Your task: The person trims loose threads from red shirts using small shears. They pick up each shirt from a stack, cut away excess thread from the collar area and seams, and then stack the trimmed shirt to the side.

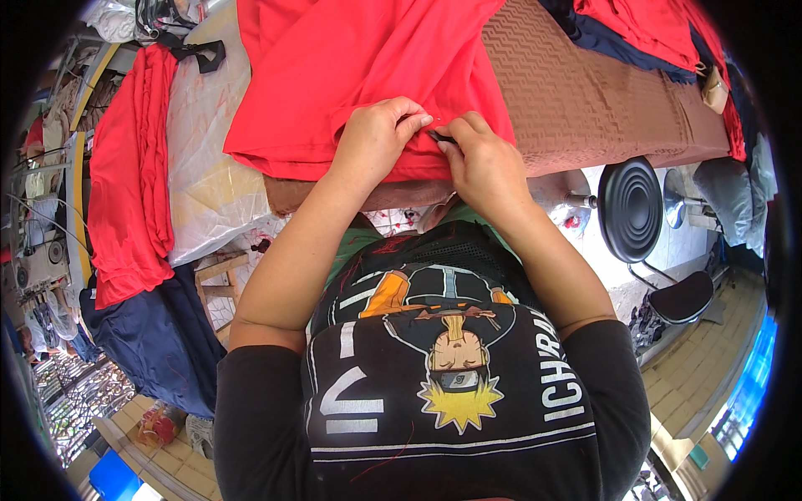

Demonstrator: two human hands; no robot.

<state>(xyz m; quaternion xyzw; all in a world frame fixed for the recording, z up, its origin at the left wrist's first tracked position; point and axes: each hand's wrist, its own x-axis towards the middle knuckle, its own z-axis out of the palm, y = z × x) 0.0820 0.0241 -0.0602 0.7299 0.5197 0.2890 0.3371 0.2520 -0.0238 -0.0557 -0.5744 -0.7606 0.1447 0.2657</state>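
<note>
Your left hand (376, 140) pinches loose red cloth (359, 63) stretching away; by its near edge, your right hand (487, 159) pinches a small black object (441, 137).

The red cloth (359, 75) looks smooth and matt; the surface (576, 100) under it is covered in rough, zigzag-textured brown fabric. Glossy, crinkled clear plastic sheeting (200, 209) shines nearby. The ridged black stool seat (631, 210) has a smooth sheen, while the frame (221, 269) is pale bare wood.
</note>
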